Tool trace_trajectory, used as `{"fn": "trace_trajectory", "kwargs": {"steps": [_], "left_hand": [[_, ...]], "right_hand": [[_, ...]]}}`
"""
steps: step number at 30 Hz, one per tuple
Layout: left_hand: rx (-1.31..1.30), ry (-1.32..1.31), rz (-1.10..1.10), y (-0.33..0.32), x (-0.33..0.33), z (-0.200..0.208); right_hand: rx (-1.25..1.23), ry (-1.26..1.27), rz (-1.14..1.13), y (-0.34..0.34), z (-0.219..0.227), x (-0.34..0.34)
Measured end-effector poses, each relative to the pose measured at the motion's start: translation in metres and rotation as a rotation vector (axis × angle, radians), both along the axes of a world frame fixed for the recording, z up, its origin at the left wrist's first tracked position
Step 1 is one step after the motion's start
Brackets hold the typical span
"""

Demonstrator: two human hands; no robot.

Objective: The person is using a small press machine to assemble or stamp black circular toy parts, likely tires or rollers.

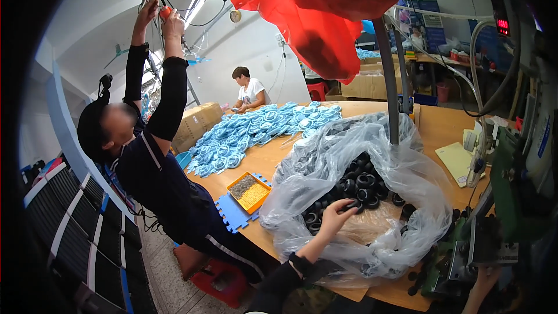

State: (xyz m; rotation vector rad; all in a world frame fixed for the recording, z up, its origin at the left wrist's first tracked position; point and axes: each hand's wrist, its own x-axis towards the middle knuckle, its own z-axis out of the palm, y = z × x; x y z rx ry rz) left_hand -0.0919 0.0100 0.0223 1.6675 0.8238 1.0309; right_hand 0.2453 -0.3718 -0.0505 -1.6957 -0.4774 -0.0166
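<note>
My left hand (pixel 335 217) reaches over a large clear plastic bag (pixel 302 183) that lies spread open on the table. Thumb and fingers pinch a small black ring-shaped part (pixel 352 203). More black ring parts (pixel 366 180) are heaped inside the bag, right beyond the fingertips. My right hand (pixel 486 279) is low at the right edge, up against the metal block (pixel 493 241) of a green bench machine (pixel 519 186). Its fingers are mostly hidden by the machine, so what they hold does not show.
A pile of light-blue packets (pixel 250 131) covers the far table, where a seated person (pixel 254 92) works. At left another person (pixel 157 169) stands, arms raised to a pole. A yellow tray (pixel 249 191) of small parts sits on blue foam mats. Red cloth (pixel 314 18) hangs above the bag beside a post (pixel 392 81).
</note>
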Motion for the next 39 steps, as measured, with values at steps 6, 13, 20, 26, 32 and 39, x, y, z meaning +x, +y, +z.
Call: {"fn": "trace_trajectory", "kwargs": {"steps": [6,13,20,26,32,39], "left_hand": [[-0.037,-0.259,-0.37,-0.098,0.061,0.014],[0.002,-0.218,-0.629,-0.202,0.129,0.02],[0.096,-0.098,-0.56,-0.262,0.186,0.037],[0.287,-0.085,-0.513,-0.274,0.195,0.042],[0.448,-0.076,-0.577,-0.262,0.188,0.047],[0.385,0.037,-0.582,-0.238,0.141,0.064]], "right_hand": [[-0.381,-0.611,-0.362,-0.003,0.004,-0.054],[0.246,-0.058,-0.18,-0.013,0.08,-0.096],[-0.211,-0.019,-0.54,-0.15,0.003,-0.117],[-0.615,0.166,-0.675,-0.234,-0.094,-0.142],[-0.697,0.075,-0.707,-0.213,-0.083,-0.101],[-0.644,-0.563,-0.327,-0.098,0.0,0.018]]}}
